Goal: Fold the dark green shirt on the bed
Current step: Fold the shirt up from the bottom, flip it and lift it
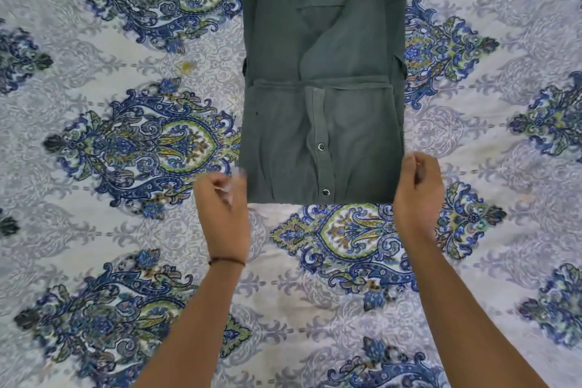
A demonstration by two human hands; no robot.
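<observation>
Shirt (321,79) lies between curled left hand (222,198) and right hand (417,190); grip unclear.

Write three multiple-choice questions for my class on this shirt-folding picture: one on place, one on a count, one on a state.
1. Where are the left hand and right hand?
A. On the collar
B. At the near corners of the dark green shirt, one each side
C. Both left of it
2. How many metal snaps show on it?
A. One
B. Two
C. Five
3. How does the shirt lie on the bed?
A. In a crumpled heap
B. Spread fully open
C. Flat, folded into a rectangle
Answers: 1 B, each hand sits beside a near corner; 2 B, two silver snaps on the placket; 3 C, straight edges, one cross fold.
</observation>
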